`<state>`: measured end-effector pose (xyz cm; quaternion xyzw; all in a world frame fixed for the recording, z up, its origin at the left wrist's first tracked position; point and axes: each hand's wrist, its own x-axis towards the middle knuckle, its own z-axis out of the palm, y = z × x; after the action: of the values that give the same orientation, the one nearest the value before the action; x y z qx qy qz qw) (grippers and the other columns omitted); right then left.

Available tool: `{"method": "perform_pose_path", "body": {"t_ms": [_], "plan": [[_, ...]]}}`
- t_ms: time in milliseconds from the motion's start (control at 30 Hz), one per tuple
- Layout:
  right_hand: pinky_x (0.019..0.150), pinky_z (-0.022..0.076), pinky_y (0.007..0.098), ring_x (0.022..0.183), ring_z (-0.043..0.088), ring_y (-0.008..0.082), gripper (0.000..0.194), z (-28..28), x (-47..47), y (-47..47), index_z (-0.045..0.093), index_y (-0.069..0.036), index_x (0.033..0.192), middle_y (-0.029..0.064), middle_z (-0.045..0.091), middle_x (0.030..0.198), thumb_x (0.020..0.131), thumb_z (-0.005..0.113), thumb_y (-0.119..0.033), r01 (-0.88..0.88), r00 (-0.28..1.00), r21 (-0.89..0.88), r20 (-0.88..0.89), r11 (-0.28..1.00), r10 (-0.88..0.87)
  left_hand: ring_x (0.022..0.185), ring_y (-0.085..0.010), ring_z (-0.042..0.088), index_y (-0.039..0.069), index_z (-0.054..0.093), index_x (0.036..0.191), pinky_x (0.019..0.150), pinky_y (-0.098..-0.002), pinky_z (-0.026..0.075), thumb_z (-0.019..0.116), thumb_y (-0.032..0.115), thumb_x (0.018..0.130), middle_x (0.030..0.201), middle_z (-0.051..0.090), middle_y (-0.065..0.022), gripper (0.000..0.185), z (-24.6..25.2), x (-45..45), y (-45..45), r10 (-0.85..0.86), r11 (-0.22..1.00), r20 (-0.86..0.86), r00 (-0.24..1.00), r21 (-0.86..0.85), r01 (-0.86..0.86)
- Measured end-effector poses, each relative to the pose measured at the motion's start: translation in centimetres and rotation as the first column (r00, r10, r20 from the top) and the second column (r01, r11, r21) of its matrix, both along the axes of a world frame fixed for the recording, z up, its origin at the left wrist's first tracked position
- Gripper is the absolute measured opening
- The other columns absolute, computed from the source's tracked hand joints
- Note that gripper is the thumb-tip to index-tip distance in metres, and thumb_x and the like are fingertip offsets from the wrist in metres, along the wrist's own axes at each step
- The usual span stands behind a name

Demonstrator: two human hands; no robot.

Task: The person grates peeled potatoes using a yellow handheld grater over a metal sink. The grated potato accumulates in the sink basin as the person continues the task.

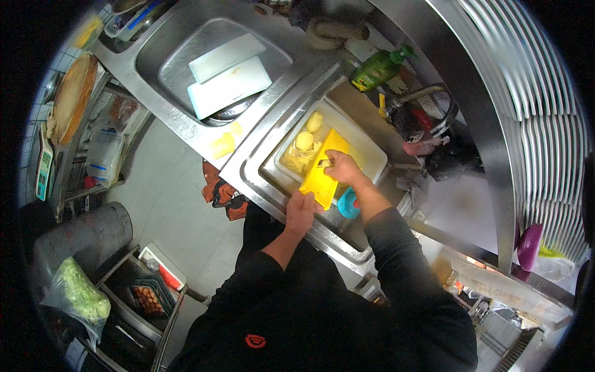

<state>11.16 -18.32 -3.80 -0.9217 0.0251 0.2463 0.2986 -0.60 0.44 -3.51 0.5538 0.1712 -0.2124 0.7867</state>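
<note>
A yellow plastic slicer (320,179) slants over a pale plastic tub (379,153) in the right sink basin. My left hand (301,211) grips its lower end. On its upper face my right hand (343,168) presses a small pale piece, perhaps of potato, with the fingers closed on it. Inside the tub, beside the slicer, lie peeled potatoes (304,140) and thin pale slices (294,159). A blue object (347,204) with a red spot sits below my right wrist, partly hidden by the forearm.
Two white boards or trays (230,88) lie across the left sink basin. Pale yellow pieces (223,145) rest on the steel ledge between basins. A green bottle (379,69) and the curved faucet (448,111) stand beyond the tub. Stacked white plates (548,153) line the right side.
</note>
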Motion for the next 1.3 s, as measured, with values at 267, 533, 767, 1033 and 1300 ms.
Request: {"method": "perform_pose_path", "body": {"t_ms": [267, 533, 767, 1033, 1300], "plan": [[0.089, 0.0531, 0.0386, 0.102, 0.067, 0.0343, 0.051, -2.1, 1.2, -0.8, 0.065, -0.003, 0.120, 0.0184, 0.069, 0.109, 0.071, 0.077, -0.012, -0.157, 0.980, -0.102, 0.105, 0.982, 0.167, 0.065, -0.0171, 0.064, -0.004, 0.055, 0.111, 0.064, -0.0313, 0.054, 0.051, 0.015, 0.101, 0.075, 0.065, -0.0088, 0.022, -1.3, -0.1, -0.6, 0.025, 1.000, -0.060, 0.998, -0.002, -0.025], [0.086, 0.0527, 0.0340, 0.094, 0.067, 0.0242, 0.030, 0.6, 2.3, 0.5, 0.067, -0.006, 0.100, 0.0110, 0.070, 0.098, 0.071, 0.076, -0.010, 0.188, 0.982, -0.044, 0.023, 0.981, -0.187, 0.064, -0.0186, 0.067, -0.004, 0.055, 0.108, 0.063, -0.0339, 0.056, 0.052, 0.016, 0.100, 0.073, 0.066, -0.0105, 0.022, -0.3, -0.2, -0.6, 0.039, 0.999, -0.048, 0.998, -0.002, -0.039], [0.084, 0.0523, 0.0332, 0.092, 0.067, 0.0220, 0.022, 4.7, 7.5, 14.4, 0.068, -0.004, 0.096, 0.0102, 0.069, 0.095, 0.076, 0.075, -0.011, -0.223, 0.943, 0.410, 0.322, 0.885, 0.089, 0.073, -0.0206, 0.069, -0.003, 0.056, 0.116, 0.069, -0.0345, 0.055, 0.054, 0.015, 0.101, 0.086, 0.069, -0.0143, 0.023, -1.9, -0.5, -0.8, 0.034, 0.995, -0.094, 0.995, -0.087, -0.042], [0.097, 0.0488, 0.0379, 0.107, 0.063, 0.0320, 0.033, 4.8, 9.2, 19.2, 0.069, -0.005, 0.103, 0.0147, 0.066, 0.112, 0.076, 0.081, -0.019, -0.331, 0.779, 0.292, 0.622, 0.897, 0.085, 0.079, -0.0246, 0.070, -0.002, 0.060, 0.107, 0.072, -0.0377, 0.054, 0.059, 0.017, 0.097, 0.087, 0.070, -0.0148, 0.021, -2.0, -0.5, -0.7, 0.022, 0.992, 0.150, 0.988, 0.119, -0.040], [0.077, 0.0547, 0.0371, 0.080, 0.070, 0.0253, 0.026, 0.5, 2.9, -3.9, 0.072, -0.002, 0.100, 0.0155, 0.073, 0.087, 0.090, 0.066, -0.025, 0.619, 0.674, 0.194, 0.366, 0.761, -0.642, 0.069, -0.0187, 0.069, -0.002, 0.061, 0.099, 0.064, -0.0345, 0.054, 0.068, 0.013, 0.088, 0.078, 0.071, -0.0134, 0.020, 4.2, 1.7, -1.5, -0.009, 0.989, 0.056, 0.998, 0.148, 0.000]]}}
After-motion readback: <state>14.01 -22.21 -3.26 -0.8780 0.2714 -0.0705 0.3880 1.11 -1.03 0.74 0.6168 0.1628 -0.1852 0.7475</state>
